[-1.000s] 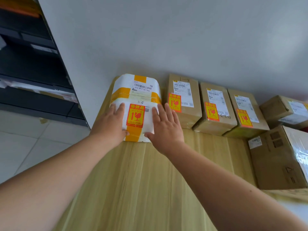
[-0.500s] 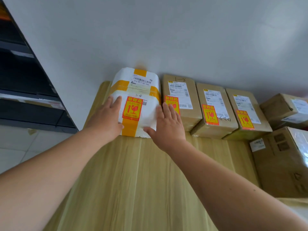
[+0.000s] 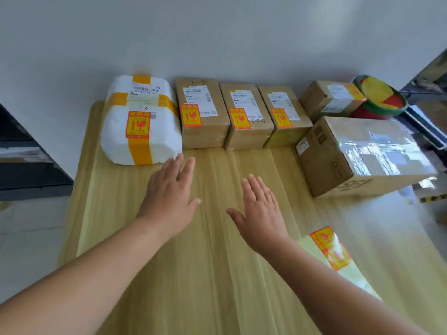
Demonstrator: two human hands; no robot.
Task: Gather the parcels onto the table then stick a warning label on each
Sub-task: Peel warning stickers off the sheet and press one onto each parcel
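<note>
While both hands, left [image 3: 170, 198] and right [image 3: 260, 211], hover flat, open and empty over the wooden table [image 3: 205, 274], labelled parcels [image 3: 246, 116] line the grey wall [image 3: 217, 39] beyond; labels [image 3: 330, 247] lie right.

both hands, left [image 3: 169, 201] and right [image 3: 260, 213], hover flat and empty over the table [image 3: 217, 286] near the white parcel [image 3: 141, 122].
</note>
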